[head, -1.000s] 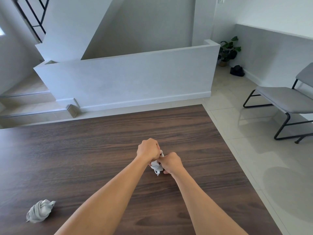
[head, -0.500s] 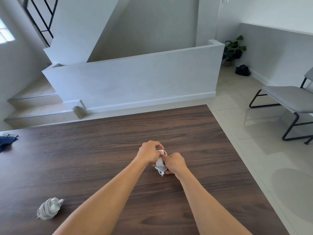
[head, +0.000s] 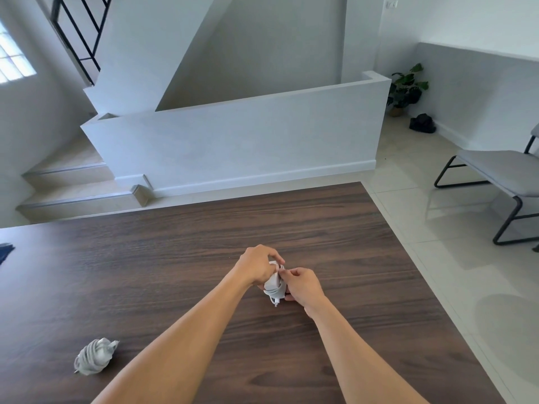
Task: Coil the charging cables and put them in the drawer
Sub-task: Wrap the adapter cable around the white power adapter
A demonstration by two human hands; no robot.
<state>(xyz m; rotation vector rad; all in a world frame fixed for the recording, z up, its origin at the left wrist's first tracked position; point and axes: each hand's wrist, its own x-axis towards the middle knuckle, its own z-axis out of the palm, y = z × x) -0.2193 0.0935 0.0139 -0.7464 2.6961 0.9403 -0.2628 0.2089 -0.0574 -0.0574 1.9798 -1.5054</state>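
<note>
place: probably home | staircase | potted plant | wooden table

Grey bench on tiled floor

Bright, soft daylight, perhaps from the window; wide-angle bowing at edges.
</note>
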